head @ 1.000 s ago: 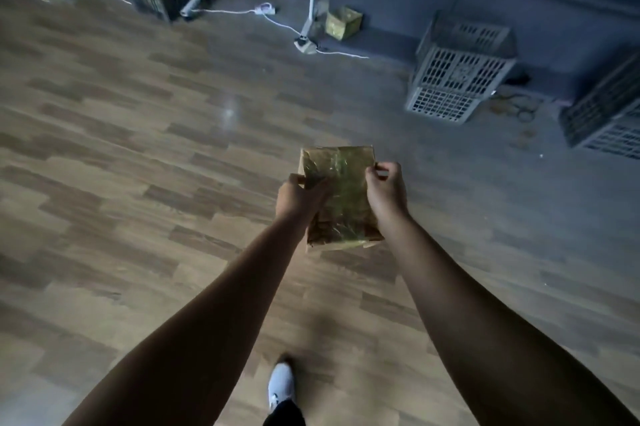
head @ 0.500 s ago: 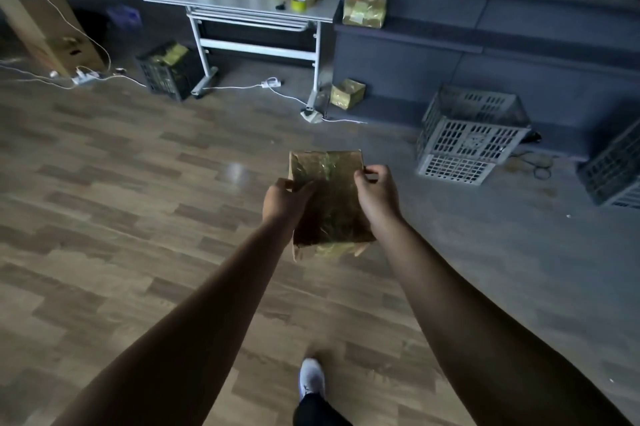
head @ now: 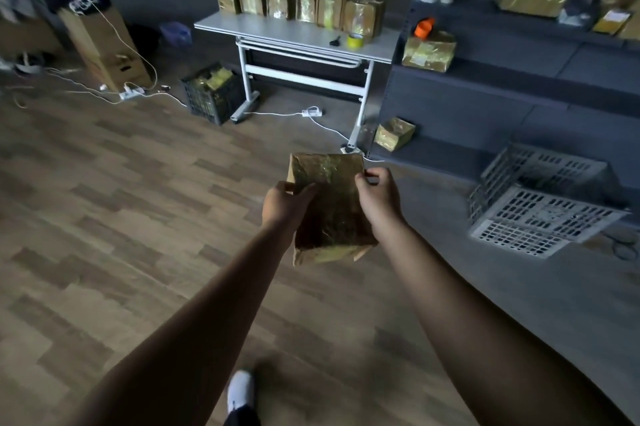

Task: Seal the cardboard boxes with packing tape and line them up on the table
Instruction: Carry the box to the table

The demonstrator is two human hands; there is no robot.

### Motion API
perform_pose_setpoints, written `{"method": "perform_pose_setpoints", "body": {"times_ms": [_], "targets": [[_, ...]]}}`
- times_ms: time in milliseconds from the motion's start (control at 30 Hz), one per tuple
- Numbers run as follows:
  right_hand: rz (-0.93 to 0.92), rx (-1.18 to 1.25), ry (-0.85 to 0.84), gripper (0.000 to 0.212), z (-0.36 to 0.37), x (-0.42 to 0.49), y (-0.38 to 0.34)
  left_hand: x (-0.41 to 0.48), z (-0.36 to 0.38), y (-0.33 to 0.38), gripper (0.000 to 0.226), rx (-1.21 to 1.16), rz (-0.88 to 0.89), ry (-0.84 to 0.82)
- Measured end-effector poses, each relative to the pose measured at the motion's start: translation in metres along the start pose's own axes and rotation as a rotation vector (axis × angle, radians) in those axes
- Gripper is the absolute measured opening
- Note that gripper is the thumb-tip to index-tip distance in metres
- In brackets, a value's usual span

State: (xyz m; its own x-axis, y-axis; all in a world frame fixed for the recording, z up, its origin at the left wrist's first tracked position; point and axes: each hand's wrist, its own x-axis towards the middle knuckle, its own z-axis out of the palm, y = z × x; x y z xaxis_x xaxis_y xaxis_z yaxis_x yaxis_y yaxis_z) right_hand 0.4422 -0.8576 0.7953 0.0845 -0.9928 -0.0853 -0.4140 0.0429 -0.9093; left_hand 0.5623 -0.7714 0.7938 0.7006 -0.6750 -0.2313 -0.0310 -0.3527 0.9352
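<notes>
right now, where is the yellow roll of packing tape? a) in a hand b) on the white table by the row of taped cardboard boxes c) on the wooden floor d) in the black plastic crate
b: the yellow roll of packing tape sits on the white table by the box row; left hand and right hand grip a taped cardboard box.
</notes>
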Motion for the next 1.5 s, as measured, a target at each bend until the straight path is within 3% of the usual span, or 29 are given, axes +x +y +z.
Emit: {"method": "perform_pose_setpoints", "body": {"times_ms": [367, 567, 867, 1100, 1500], "targets": [[0.036, -0.023, -0.008, 0.030, 0.174, 0.165, -0.109, 0.256, -0.066, 0.059, 0.032, -0.128, -0.004, -0.089], [0.052, 0.000, 0.006, 0.027, 0.233, 0.252, -0.148, 0.380, -0.066, 0.084, 0.036, -0.111, -0.006, -0.155], [0.025, 0.027, 0.008, 0.027, 0.306, 0.442, -0.184, 0.587, -0.018, 0.130, 0.042, -0.039, 0.017, -0.245], [0.026, 0.053, 0.021, 0.026, 0.346, 0.600, -0.231, 0.733, 0.028, 0.203, 0.038, 0.013, 0.035, -0.185], [0.029, 0.013, 0.090, 0.026, 0.413, 0.813, -0.278, 0.947, 0.094, 0.273, 0.029, 0.042, 0.086, -0.247]]}}
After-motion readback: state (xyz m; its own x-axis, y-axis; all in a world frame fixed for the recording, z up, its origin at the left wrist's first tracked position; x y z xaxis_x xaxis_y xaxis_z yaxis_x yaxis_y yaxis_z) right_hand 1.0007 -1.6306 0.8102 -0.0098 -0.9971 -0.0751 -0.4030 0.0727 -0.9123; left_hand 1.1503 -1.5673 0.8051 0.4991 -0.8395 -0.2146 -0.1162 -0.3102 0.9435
